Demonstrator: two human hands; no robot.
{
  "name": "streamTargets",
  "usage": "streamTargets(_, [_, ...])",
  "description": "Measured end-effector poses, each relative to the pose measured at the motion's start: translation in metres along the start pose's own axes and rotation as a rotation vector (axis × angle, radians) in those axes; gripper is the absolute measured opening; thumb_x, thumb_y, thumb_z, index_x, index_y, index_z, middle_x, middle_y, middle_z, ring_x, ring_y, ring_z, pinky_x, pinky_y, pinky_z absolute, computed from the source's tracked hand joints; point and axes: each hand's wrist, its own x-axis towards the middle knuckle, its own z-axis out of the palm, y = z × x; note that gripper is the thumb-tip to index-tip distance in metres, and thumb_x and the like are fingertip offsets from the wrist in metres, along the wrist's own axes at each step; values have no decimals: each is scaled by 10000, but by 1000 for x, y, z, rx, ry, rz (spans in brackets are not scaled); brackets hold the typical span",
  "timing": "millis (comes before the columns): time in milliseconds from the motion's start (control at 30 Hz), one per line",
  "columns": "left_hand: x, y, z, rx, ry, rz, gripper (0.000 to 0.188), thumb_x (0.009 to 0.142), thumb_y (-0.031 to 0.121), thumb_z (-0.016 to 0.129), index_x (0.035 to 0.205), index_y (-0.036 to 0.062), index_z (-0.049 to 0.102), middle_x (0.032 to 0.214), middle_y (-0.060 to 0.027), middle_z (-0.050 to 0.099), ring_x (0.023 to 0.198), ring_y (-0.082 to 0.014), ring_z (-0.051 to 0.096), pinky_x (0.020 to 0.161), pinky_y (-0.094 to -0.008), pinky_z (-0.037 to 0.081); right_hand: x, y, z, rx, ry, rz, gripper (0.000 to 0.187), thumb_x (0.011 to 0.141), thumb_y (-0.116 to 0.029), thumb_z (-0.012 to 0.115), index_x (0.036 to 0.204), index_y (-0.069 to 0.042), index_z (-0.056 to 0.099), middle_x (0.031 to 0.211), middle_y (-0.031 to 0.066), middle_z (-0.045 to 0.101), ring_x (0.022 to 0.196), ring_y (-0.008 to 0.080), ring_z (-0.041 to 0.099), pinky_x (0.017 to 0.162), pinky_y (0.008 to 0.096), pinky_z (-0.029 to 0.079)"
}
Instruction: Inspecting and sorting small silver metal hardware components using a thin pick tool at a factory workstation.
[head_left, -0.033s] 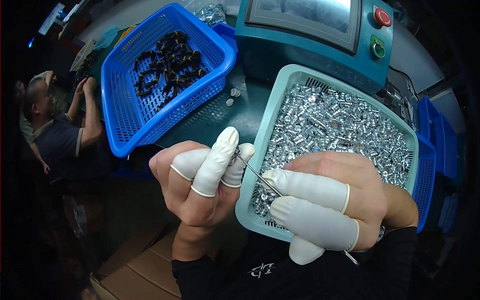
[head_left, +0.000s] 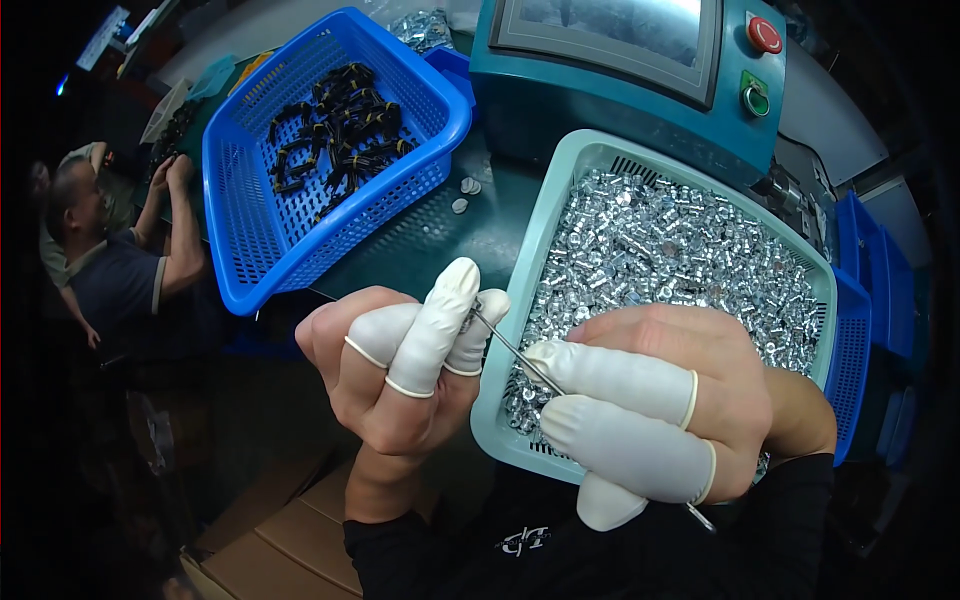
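Our left grip (head_left: 400,350) pinches a small, mostly hidden metal part (head_left: 471,318) just beside the tray's (head_left: 488,405) left edge, seemingly steadying it against the rod (head_left: 520,355) our right grip (head_left: 665,410) clasps, with loose fittings (head_left: 680,235) lying within easy reach.

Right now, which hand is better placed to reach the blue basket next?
Left, probably: the left hand is nearer the blue basket, though it pinches a small piece, mostly hidden. The right hand appears over the pale green tray, gripping a thin metal rod.
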Motion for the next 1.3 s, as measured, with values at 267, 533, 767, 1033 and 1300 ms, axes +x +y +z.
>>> streamTargets(267, [-6,-7,0,65,-19,77,309,698,155,784,989,95,701,676,66,484,687,-126,489,646,-284,320,-2,5,-1,127,7,139,384,840,-304,632,857,80,634,843,234,631,635,289,654,522,348,567])
streamTargets(533, [-8,-9,5,69,12,103,335,697,157,778,1012,78,691,684,55,478,664,-135,481,646,-294,318,-4,1,11,-7,26,30,383,811,-296,671,850,83,633,838,242,629,619,272,652,513,328,565])
streamTargets(767, [-6,-29,26,166,-51,10,286,687,151,770,951,58,713,633,28,474,667,-153,486,666,-306,322,11,-9,-4,16,146,-24,360,812,-289,667,815,68,619,771,192,638,608,258,653,537,338,578])
streamTargets(1033, [-13,-25,24,-183,80,-151,354,664,143,799,983,29,696,628,35,479,641,-138,440,631,-274,331,5,-17,-21,175,-26,427,353,819,-238,667,1035,37,618,904,150,651,772,250,676,684,327,567])
streamTargets(1300, [-10,-20,20,-342,190,-102,398,637,77,813,998,3,663,833,-54,653,643,-128,446,567,-230,382,1,-12,-7,102,27,221,382,715,-281,701,940,26,671,937,201,653,791,319,675,660,387,576])
